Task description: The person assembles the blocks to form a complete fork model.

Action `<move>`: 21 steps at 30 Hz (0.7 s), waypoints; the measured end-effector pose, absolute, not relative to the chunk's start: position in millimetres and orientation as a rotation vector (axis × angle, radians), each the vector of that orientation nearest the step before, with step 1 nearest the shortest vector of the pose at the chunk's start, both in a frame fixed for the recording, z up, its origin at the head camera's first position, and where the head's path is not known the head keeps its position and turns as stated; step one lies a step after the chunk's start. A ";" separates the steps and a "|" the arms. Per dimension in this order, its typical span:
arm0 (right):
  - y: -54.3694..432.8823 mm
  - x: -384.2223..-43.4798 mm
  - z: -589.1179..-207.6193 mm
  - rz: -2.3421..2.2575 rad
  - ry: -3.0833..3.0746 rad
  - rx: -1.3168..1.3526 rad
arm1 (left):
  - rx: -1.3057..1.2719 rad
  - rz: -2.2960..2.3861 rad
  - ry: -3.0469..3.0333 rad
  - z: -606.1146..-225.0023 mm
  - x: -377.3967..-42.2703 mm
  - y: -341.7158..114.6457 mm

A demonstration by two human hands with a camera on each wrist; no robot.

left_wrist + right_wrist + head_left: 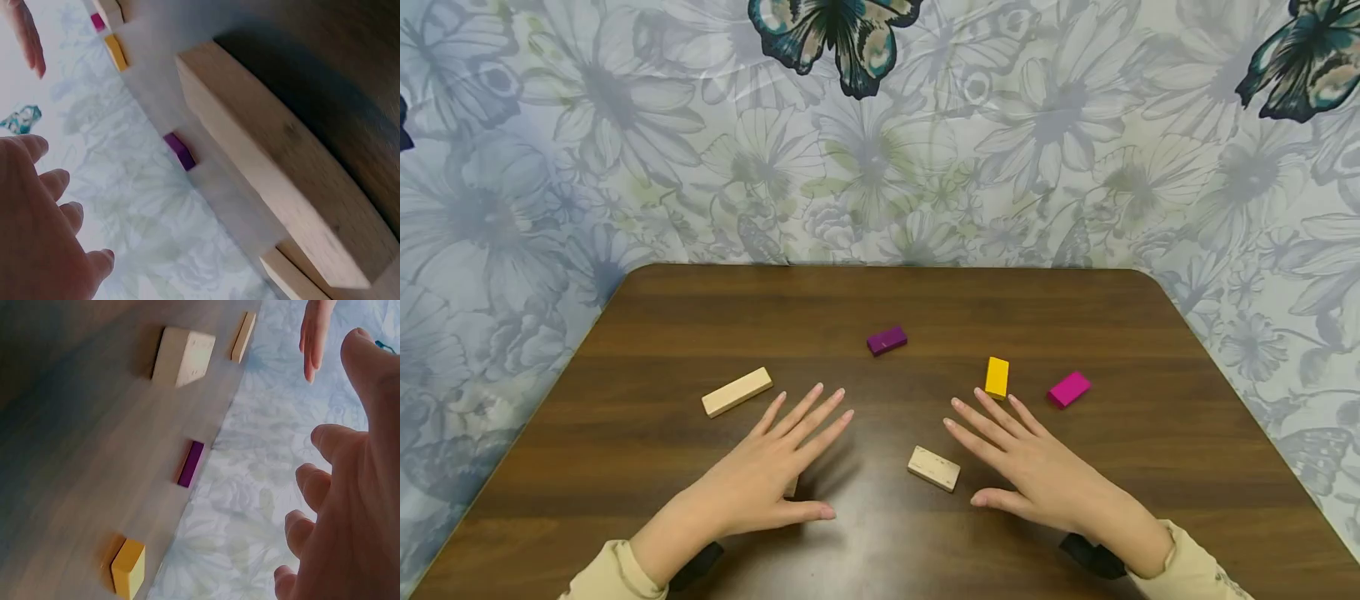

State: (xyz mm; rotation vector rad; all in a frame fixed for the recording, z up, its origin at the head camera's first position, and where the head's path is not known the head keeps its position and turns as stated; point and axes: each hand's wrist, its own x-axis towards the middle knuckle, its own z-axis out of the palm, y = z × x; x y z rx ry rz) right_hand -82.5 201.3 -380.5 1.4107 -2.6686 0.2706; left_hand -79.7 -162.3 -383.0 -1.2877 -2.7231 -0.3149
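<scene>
My left hand (762,479) hovers over the table's left half, fingers spread and holding nothing. Beneath it lies a plain wooden block (281,162), mostly hidden in the head view but large in the left wrist view. A long pale wooden block (737,392) lies beyond that hand, to the left. On the right, my right hand (1037,475) is likewise spread above the tabletop with nothing in its grasp. Its fingertips appear close to a yellow block (997,377) in the head view. A short pale wooden block (934,468) lies between both hands, nearer the right thumb.
Farther back on the brown wooden table (820,300) lies a purple block (887,340). A magenta block (1069,388) sits right of the yellow one. Behind the table's far edge hangs a flowered cloth (872,183) with butterflies.
</scene>
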 end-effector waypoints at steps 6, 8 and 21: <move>213.6 -92.7 -383.7 0.269 -2.751 1.316 | -1.187 -0.358 -2.804 -382.6 -85.8 -176.6; 218.8 -95.4 -384.0 0.259 -2.779 1.267 | -1.145 -0.371 -2.830 -381.0 -88.6 -182.8; 245.2 -112.1 -387.9 0.351 -2.869 1.046 | -0.856 -0.522 -2.953 -386.9 -116.0 -227.5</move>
